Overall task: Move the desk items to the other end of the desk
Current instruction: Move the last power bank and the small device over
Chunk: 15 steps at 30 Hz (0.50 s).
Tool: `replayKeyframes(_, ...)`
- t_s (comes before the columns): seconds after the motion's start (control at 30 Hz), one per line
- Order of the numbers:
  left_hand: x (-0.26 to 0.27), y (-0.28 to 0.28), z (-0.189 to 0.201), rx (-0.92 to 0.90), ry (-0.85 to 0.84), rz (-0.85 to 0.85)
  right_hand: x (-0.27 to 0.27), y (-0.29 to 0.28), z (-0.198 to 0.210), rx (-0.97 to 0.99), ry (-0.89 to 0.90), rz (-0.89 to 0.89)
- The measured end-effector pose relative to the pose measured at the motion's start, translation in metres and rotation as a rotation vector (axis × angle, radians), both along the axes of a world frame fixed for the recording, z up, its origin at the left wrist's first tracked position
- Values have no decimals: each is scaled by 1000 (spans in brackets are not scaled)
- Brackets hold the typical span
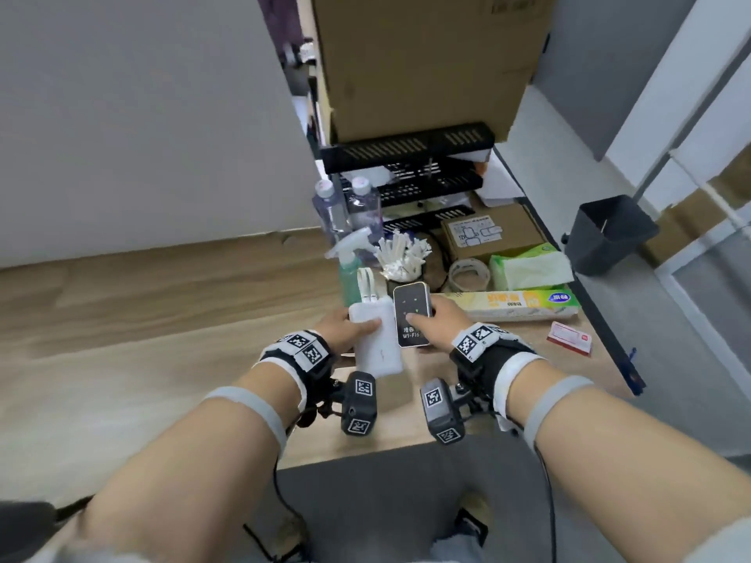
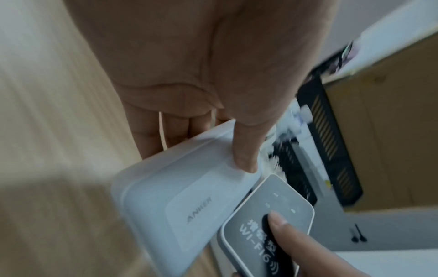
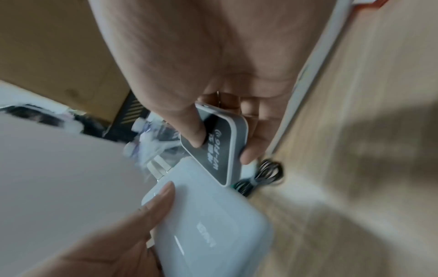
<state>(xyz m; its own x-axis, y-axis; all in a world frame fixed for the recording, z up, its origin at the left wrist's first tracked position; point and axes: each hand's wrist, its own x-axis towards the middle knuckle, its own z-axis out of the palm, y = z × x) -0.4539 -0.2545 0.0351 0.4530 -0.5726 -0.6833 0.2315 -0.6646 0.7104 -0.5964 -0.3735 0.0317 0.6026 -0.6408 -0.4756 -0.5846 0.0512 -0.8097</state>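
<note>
**Wood desk, both hands full at its near end**

Wood-grain desk [image 1: 390, 436] runs narrow away from the person, its right edge trimmed with a dark rail and its left side flush against a pale wall. Bare top lies only beneath and behind the two grips; ahead of them the surface is crowded. A big cardboard box [image 1: 422, 63] sits beyond the grips on a black slotted rack [image 1: 410, 150], its top cut off by the frame. To the right of the grips lie a tissue pack [image 1: 528, 266], a long flat carton [image 1: 516, 304], and a small red card [image 1: 569, 338] close to the rail. Just ahead stands a spray bottle [image 1: 345, 262], partly hidden behind the held things.

The left hand [image 1: 345, 329] holds a white power bank [image 1: 376, 343], smooth with rounded corners, thumb on its face and fingers under; it is lifted off the desk. The right hand [image 1: 439, 323] pinches a dark glossy Wi-Fi device [image 1: 410, 319] with a pale rim, thumb on the screen, fingers behind. The two sit side by side, edges nearly touching. Both wrist views are blurred; a coiled black cable [image 3: 260, 176] shows below the right grip.
</note>
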Motion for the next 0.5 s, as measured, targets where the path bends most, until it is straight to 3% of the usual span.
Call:
replayKeyframes(0.27, 172, 208, 70, -210, -66, 204, 198, 167, 53, 25, -136, 139)
replayKeyframes(0.37, 239, 298, 92, -210, -129, 248, 272, 237, 64, 30, -159, 220)
replayKeyframes(0.5, 321, 435, 125, -184, -254, 426, 371, 355, 85, 52, -193, 387)
